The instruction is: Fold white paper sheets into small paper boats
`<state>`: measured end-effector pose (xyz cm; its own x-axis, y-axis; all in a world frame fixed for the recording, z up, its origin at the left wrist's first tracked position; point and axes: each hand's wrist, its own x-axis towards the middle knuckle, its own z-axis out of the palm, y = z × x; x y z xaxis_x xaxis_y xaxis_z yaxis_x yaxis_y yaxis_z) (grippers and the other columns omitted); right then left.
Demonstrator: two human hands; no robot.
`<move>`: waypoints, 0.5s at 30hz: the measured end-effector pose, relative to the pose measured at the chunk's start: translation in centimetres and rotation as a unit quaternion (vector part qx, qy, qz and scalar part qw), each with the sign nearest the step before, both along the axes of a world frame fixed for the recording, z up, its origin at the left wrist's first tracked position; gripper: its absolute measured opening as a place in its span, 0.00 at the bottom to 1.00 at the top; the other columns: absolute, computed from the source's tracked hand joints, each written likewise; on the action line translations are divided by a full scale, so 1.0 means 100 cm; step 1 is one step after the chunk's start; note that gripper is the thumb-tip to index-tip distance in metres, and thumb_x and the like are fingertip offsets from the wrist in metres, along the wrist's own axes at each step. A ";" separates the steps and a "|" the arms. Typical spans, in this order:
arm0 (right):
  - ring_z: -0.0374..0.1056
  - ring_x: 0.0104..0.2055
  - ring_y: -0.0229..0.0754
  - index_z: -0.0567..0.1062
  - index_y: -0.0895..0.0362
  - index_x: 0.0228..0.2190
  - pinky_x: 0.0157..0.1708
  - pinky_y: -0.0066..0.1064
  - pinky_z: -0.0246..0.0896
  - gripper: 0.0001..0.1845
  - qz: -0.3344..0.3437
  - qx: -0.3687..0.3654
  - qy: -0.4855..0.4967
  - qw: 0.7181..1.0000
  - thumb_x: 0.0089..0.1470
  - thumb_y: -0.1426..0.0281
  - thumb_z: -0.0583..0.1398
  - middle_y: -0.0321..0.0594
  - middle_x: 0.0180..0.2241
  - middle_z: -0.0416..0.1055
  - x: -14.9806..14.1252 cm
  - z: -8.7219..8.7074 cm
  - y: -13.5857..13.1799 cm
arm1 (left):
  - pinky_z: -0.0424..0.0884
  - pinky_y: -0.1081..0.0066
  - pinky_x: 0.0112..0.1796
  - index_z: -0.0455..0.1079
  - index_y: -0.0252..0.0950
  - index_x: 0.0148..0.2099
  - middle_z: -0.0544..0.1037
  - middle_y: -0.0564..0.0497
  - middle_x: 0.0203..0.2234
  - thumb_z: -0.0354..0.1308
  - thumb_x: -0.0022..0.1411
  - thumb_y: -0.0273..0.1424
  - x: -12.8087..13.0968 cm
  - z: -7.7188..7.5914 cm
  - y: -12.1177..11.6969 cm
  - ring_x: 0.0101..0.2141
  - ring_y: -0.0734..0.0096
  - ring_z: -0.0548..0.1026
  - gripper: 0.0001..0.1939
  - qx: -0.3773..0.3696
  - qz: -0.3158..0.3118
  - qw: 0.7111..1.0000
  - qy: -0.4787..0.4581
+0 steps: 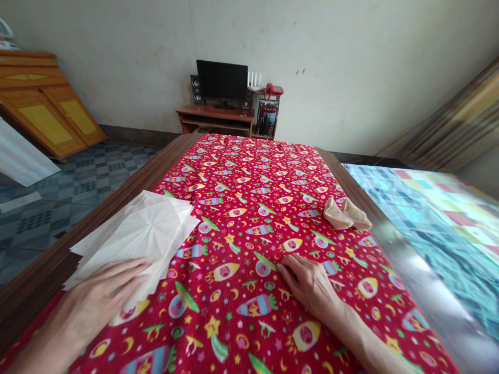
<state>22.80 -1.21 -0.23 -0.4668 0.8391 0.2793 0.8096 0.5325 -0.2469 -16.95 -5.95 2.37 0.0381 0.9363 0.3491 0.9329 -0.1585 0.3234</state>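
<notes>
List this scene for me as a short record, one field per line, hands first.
Left hand: the left hand lies on the paper stack, fingers spread out
Right hand: the right hand rests on the cloth, fingers bent; its underside is hidden
Paper: a loose, uneven paper stack, top sheet creased
Folded piece: a cream folded piece, beyond the right hand
Cover: a red patterned cloth over a dark table
Background: a monitor, screen dark, on a desk
</notes>
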 end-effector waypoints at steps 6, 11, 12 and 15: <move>0.63 0.23 0.35 0.67 0.55 0.26 0.24 0.27 0.49 0.16 0.000 0.006 0.003 1.000 0.64 0.65 0.49 0.35 0.24 0.68 0.000 0.001 0.000 | 0.76 0.68 0.44 0.77 0.43 0.33 0.81 0.52 0.36 0.48 0.58 0.42 -0.008 -0.006 -0.003 0.35 0.64 0.80 0.17 -0.023 0.015 0.998 -0.053; 0.63 0.23 0.35 0.67 0.55 0.26 0.24 0.27 0.49 0.15 -0.001 -0.002 0.001 1.000 0.64 0.65 0.49 0.35 0.24 0.68 0.001 0.000 -0.001 | 0.77 0.68 0.41 0.77 0.42 0.32 0.81 0.51 0.36 0.50 0.57 0.47 -0.010 -0.007 -0.002 0.36 0.63 0.80 0.19 -0.047 0.022 0.992 -0.111; 0.63 0.23 0.35 0.67 0.55 0.27 0.24 0.27 0.49 0.15 -0.001 -0.003 0.002 1.000 0.64 0.65 0.49 0.35 0.24 0.68 0.001 0.000 -0.001 | 0.77 0.69 0.40 0.77 0.42 0.32 0.81 0.52 0.36 0.50 0.57 0.49 -0.010 -0.007 -0.002 0.36 0.63 0.80 0.20 -0.052 0.021 0.991 -0.125; 0.63 0.23 0.35 0.67 0.56 0.27 0.24 0.27 0.50 0.15 0.000 -0.004 0.004 1.000 0.64 0.65 0.49 0.35 0.24 0.68 0.000 0.000 0.000 | 0.76 0.69 0.42 0.77 0.43 0.35 0.81 0.54 0.36 0.53 0.55 0.49 -0.011 -0.006 -0.001 0.37 0.64 0.79 0.19 -0.067 0.044 0.989 -0.124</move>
